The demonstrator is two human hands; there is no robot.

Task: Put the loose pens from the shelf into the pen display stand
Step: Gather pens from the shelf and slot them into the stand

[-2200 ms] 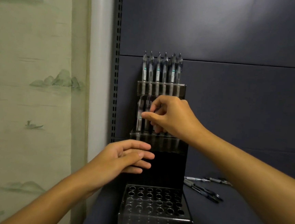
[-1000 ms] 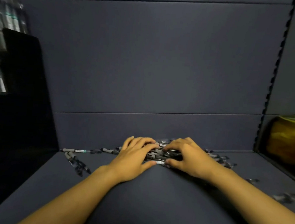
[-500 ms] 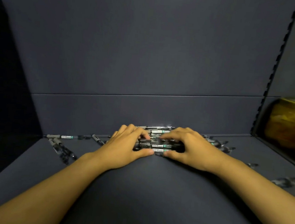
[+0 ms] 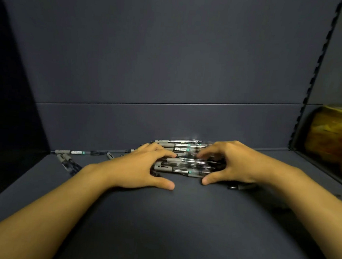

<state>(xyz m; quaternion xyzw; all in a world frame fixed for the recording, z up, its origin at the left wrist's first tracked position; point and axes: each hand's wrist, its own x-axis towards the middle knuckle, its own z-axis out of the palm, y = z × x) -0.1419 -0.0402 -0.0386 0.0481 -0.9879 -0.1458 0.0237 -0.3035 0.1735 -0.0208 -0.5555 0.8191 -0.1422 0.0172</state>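
I am seeing my left hand (image 4: 142,168) and right hand (image 4: 233,163) cupping, fingers curled, a heap of grey-and-clear plastic pens (image 4: 181,165) lying on the dark blue shelf (image 4: 178,223) near its back wall.
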